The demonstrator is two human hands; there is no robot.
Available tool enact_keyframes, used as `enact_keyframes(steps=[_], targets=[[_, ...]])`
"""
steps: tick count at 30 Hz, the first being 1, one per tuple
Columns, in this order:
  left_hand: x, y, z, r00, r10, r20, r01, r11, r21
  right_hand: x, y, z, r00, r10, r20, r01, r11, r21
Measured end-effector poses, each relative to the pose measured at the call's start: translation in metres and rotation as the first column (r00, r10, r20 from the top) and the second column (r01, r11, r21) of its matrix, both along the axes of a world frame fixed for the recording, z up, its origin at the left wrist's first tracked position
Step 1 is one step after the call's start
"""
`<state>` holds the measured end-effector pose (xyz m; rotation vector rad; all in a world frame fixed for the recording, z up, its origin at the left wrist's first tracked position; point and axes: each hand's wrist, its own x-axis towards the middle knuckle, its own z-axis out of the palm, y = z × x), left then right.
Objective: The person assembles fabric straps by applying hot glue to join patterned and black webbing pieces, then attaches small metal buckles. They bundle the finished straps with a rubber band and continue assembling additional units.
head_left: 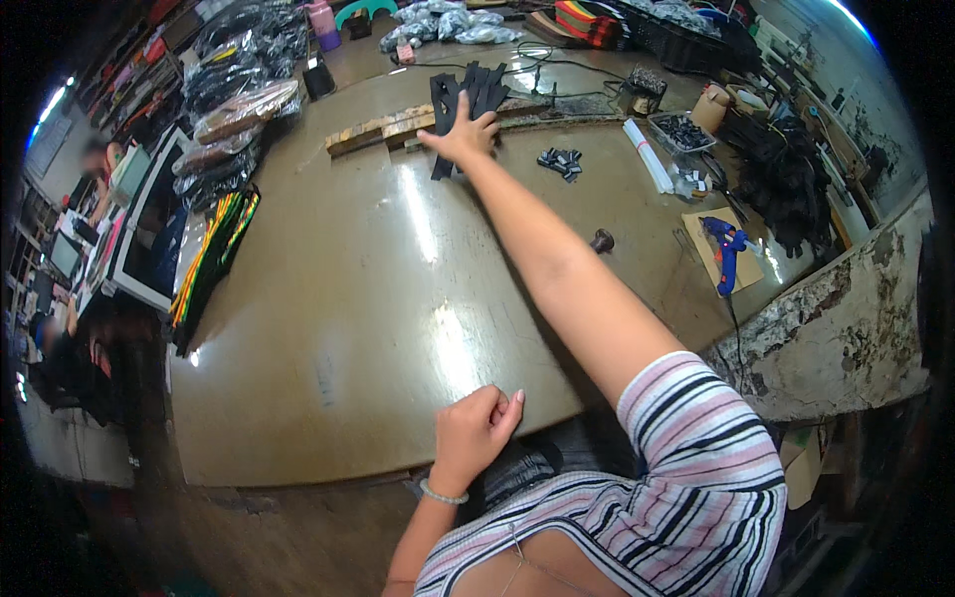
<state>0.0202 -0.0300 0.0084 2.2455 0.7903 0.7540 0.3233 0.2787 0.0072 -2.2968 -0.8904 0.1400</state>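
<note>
My right arm stretches far across the table. At its end my right hand (463, 137) lies on a bundle of flat black straps (482, 88), fingers spread, with no strap gripped that I can see. The straps lie across a long wooden bar (370, 133), and some ends hang over its near side. By the table's front edge rests my left hand (472, 430), curled into a loose fist with the thumb up and nothing visible in it. Right of my right hand is a small pile of black and silvery pieces (561, 163).
To the right lie a blue glue gun (726, 254) on cardboard, a dark knob (602, 240), white strips (649, 156) and a tub of black parts (681, 130). Plastic-wrapped goods (239, 109) and striped straps (214, 259) line the left side. Other people sit at far left.
</note>
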Motion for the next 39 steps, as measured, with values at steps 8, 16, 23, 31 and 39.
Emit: enact_keyframes(steps=[8,16,23,31,39], targets=[[0.000,-0.001,-0.002,0.995,0.025,0.100,-0.017,0.996,-0.088,0.020,0.038,-0.021,0.970,-0.212,0.116,0.181,0.956,0.229],[0.000,0.000,-0.001,0.998,-0.022,0.062,0.031,0.987,-0.158,0.068,-0.076,0.023,0.811,0.578,0.093,-0.573,0.816,-0.076],[0.000,-0.001,-0.004,0.997,-0.024,0.072,0.035,0.988,-0.151,0.273,-0.260,0.079,0.861,0.119,0.495,0.207,0.807,-0.553],[-0.002,-0.001,-0.003,0.995,0.035,0.094,-0.006,0.955,-0.297,0.302,-0.308,0.062,0.993,0.121,0.008,-0.054,0.498,-0.865],[0.001,-0.003,-0.005,0.991,0.084,0.101,-0.056,0.965,-0.256,0.318,-0.302,0.041,0.974,0.208,0.085,-0.087,0.696,-0.713]])
